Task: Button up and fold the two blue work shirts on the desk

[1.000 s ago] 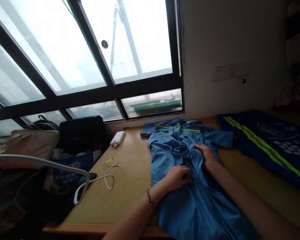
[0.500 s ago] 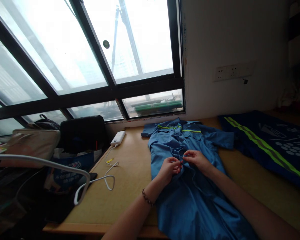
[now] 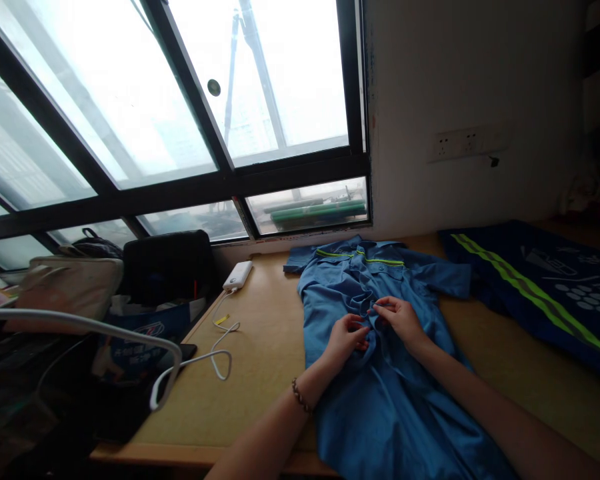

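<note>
A blue short-sleeved work garment with a yellow-green stripe across the chest lies front up on the table, its lower part running past the bottom edge of the view. Its front opening is bunched at mid-length. My left hand, with a braided bracelet on the wrist, has curled fingers gripping the cloth at the left of the opening. Slightly higher and to the right, my right hand pinches the edge of the opening between thumb and fingers. The fingertips hide any small fastener there.
A dark blue garment with a reflective stripe lies on the right of the wooden table. A white power bank and its cable lie on the left. Bags and a black chair back stand beyond the left edge.
My right hand has shifted slightly up and right along the opening. The left hand has moved a little right, and the fingertips are farther apart than before.
</note>
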Demonstrator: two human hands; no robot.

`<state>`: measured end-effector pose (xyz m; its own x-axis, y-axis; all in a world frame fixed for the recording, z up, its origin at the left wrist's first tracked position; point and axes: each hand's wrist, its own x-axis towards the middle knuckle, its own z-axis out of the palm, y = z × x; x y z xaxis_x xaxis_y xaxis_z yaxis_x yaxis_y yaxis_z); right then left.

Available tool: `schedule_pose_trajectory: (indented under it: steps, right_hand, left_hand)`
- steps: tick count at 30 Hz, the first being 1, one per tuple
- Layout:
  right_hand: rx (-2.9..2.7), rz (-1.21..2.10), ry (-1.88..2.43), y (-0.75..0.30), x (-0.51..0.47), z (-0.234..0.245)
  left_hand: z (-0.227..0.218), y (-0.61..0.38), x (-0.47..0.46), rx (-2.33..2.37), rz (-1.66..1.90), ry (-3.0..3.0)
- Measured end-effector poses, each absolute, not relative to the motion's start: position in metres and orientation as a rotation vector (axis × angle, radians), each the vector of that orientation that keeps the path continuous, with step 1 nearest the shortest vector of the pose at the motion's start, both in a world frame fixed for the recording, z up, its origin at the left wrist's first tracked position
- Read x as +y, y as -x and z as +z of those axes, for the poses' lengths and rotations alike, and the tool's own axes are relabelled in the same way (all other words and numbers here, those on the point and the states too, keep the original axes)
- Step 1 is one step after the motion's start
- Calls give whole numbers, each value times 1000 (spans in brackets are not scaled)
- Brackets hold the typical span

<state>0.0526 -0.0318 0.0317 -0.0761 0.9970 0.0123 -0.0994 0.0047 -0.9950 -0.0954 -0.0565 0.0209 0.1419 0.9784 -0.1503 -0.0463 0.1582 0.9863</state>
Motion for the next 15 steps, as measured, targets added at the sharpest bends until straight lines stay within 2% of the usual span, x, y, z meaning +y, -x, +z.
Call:
schedule_pose_trajectory:
  steps: [7, 15]
  right_hand:
    - [-1138, 1377, 1055, -54, -34, 35]
    - [-1196, 1358, 1060, -52, -36, 37]
  left_hand:
    - [6, 96, -57, 1332, 852, -1577]
    - [22, 99, -66, 1446, 747, -2057]
